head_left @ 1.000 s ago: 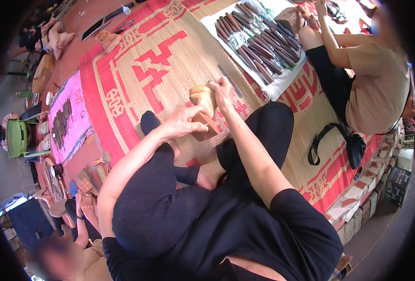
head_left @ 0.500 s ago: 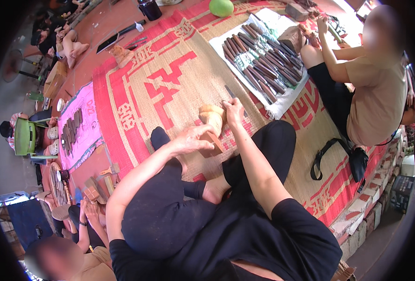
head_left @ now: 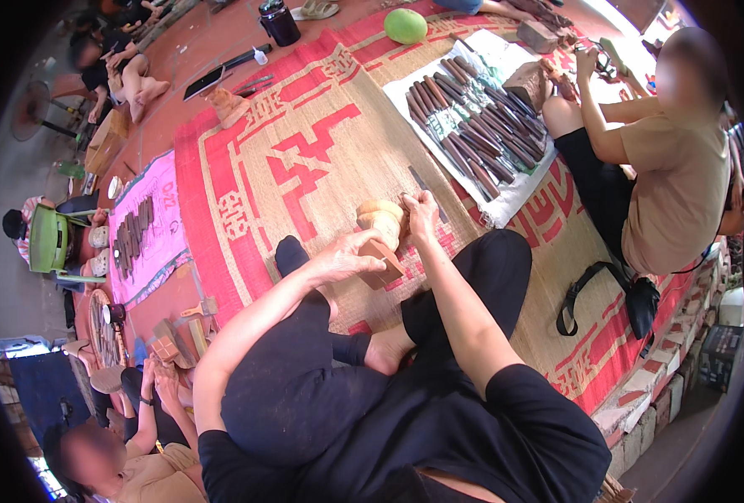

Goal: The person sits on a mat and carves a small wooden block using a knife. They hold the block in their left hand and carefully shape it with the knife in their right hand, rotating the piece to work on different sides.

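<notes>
My left hand (head_left: pixel 344 257) is closed around a reddish-brown wooden block (head_left: pixel 378 267), held low over the mat in front of my crossed legs. Just beyond the block lies a pale, rounded piece of turned wood (head_left: pixel 382 216), wide at its far end; it looks like a mallet. My right hand (head_left: pixel 423 215) is closed at the right of that pale piece. A small dark tip shows at its fingers, too small to name. Right past this hand a dark, flat bar (head_left: pixel 429 193) rests on the mat.
A woven red and straw mat (head_left: pixel 246 180) lies beneath me. Many dark-handled tools (head_left: pixel 481 126) lie on a white cloth (head_left: pixel 499 210), beside a seated person (head_left: pixel 665 159). A green round fruit (head_left: pixel 405 26) sits beyond. At left, a pink cloth (head_left: pixel 158 180) bears more tools; another person sits lower left.
The whole view has shifted slightly down and right. My left hand still holds the block near the pale wood, and my right hand remains closed, a little lower than before.
</notes>
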### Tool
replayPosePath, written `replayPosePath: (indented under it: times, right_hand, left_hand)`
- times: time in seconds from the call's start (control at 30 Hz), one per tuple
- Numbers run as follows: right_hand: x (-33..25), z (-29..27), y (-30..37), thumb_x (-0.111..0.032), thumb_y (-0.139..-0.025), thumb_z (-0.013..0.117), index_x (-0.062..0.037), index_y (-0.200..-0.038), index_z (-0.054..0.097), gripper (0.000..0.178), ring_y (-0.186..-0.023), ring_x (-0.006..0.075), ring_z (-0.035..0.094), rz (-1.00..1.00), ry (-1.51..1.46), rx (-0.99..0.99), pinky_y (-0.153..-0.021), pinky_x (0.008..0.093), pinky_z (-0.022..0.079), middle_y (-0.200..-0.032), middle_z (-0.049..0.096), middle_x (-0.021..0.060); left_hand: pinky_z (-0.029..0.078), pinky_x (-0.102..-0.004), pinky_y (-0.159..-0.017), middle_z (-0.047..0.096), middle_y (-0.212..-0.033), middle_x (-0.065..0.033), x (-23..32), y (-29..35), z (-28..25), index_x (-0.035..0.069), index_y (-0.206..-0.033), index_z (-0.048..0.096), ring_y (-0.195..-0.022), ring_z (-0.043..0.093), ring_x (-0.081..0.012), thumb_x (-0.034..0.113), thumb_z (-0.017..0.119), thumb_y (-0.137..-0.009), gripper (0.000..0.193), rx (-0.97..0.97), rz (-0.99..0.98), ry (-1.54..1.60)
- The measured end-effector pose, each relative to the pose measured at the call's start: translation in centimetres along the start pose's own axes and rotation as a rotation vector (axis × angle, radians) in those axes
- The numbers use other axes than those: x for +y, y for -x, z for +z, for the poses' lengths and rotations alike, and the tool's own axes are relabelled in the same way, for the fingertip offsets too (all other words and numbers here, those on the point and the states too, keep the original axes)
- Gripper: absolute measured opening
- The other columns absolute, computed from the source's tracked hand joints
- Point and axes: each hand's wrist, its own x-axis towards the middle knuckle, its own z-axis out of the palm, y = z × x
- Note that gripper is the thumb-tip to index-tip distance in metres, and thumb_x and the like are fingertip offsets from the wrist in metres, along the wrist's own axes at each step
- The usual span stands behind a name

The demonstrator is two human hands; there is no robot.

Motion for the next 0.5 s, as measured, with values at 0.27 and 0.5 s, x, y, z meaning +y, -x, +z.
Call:
replayPosePath:
  times: [0.27,0.5]
  right_hand:
    - [2.3,1.2,1.6,-0.013,-0.082,0.064,-0.0033,-0.077,0.053,0.016,-0.071,0.0141,0.056,-0.223,-0.019,-0.042,-0.065,0.0287,0.046,-0.073,0.059,0.0058]
    - [0.5,0.7,1.4,-0.013,-0.082,0.065,-0.0036,-0.076,0.052,0.016,-0.070,0.0131,0.055,-0.096,-0.129,-0.041,-0.065,0.0288,0.046,-0.075,0.059,0.0048]
  left_hand:
    - [0.045,-0.0270,-0.081,0.062,-0.097,-0.0033,1.7,-0.3,-0.1,0.011,-0.113,0.058,-0.092,0.057,-0.0103,0.018,0.069,-0.081,0.035,0.034,-0.165,0.037]
    - [0.044,-0.0228,-0.067,0.059,-0.089,0.0015,-0.1,-0.1,0.0,0.012,-0.110,0.058,-0.078,0.053,-0.0074,0.021,0.071,-0.083,0.032,0.077,0.037,0.044]
